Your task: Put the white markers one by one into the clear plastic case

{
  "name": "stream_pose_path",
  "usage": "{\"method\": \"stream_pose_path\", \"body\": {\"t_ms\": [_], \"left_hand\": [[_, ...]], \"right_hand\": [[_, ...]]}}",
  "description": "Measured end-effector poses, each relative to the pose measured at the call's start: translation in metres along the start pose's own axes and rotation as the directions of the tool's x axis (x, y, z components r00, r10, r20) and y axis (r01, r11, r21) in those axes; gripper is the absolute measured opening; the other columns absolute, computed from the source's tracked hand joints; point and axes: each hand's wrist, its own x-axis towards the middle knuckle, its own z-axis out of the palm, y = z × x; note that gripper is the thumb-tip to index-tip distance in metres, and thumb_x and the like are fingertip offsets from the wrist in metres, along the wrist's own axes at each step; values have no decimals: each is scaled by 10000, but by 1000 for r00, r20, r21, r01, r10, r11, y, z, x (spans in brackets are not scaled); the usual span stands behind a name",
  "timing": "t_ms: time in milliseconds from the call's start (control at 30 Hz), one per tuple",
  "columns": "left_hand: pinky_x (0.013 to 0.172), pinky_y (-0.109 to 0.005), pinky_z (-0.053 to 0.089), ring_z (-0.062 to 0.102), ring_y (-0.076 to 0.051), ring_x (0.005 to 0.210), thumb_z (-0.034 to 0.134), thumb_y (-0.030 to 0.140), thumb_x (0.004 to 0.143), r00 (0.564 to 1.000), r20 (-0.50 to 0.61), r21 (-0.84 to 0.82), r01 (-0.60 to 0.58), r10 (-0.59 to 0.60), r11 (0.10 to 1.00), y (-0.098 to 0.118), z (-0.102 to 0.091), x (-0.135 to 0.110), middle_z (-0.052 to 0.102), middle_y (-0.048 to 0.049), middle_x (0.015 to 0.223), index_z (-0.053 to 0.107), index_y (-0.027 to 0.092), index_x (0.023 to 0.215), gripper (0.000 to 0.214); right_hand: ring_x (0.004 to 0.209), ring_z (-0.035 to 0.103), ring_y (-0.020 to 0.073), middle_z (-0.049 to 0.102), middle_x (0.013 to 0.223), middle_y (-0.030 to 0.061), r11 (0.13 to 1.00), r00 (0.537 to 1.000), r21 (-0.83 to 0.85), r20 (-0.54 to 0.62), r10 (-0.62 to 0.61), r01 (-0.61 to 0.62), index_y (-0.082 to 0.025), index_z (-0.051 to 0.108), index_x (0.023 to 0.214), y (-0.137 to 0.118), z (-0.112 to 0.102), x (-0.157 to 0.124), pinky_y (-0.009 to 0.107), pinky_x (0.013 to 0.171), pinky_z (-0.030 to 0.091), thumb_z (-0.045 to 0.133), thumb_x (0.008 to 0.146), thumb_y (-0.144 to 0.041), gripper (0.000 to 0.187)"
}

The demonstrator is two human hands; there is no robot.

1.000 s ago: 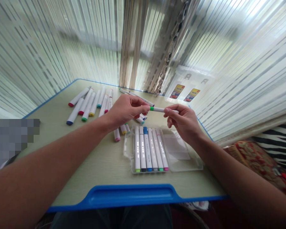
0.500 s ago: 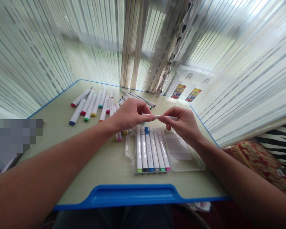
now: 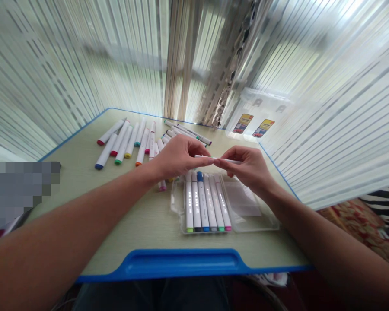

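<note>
Between both hands, above the table, is a white marker (image 3: 231,161) held roughly level. My left hand (image 3: 185,154) pinches its left end, and my right hand (image 3: 246,165) grips its right end; the fingertips meet near the middle and hide part of it. Just below them lies an open clear plastic case (image 3: 253,222). Its left half holds a row of white markers (image 3: 205,207) with coloured ends: lime, black, blue, grey, green and pink. The right half carries a pale sheet (image 3: 243,201).
Loose markers (image 3: 123,140) lie scattered at the back left of the table (image 3: 116,207), and more (image 3: 194,133) lie behind my left hand. A larger clear box (image 3: 262,110) with two labels stands at the back right, by the striped curtain (image 3: 123,56). A blue tray edge (image 3: 184,262) runs in front.
My hands have drawn slightly closer together on the marker, so the fingertips now touch. The markers in the case and on the table stay where they were.
</note>
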Motion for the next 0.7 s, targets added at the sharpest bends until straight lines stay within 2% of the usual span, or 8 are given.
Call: {"method": "stream_pose_path", "body": {"t_ms": [133, 300, 467, 700], "left_hand": [[553, -229, 443, 605, -114, 631, 778, 338, 790, 1000, -21, 4, -1, 1, 1000, 0, -2, 1, 736, -70, 747, 791, 104, 858, 244], [584, -253, 523, 664, -149, 678, 789, 347, 777, 994, -92, -13, 55, -56, 998, 0, -4, 2, 748, -97, 815, 772, 87, 903, 290], [573, -260, 541, 665, -150, 652, 774, 325, 787, 980, -160, -47, 112, -118, 993, 4, -6, 2, 739, -95, 810, 756, 75, 920, 284], [493, -194, 440, 538, -80, 523, 711, 233, 819, 939, -307, -94, 134, -156, 987, 9, -8, 3, 617, 10, 619, 750, 82, 911, 181]], "right_hand": [[453, 513, 81, 624, 556, -4, 1000, 1000, -7, 2, -3, 3, -136, 702, 694, 1, 0, -1, 197, 402, 398, 910, 594, -540, 466], [449, 530, 77, 632, 570, -7, 999, 999, -17, 0, -40, 40, -132, 724, 775, 2, -1, 1, 195, 412, 413, 854, 719, -482, 378], [438, 553, 81, 651, 618, 5, 998, 998, 26, -21, -57, 57, -124, 722, 824, 5, -3, 4, 200, 397, 420, 839, 748, -421, 329], [428, 565, 79, 675, 660, 15, 990, 997, 130, -65, -45, 53, -116, 717, 858, 4, -4, 6, 205, 392, 441, 808, 782, -361, 272]]}}
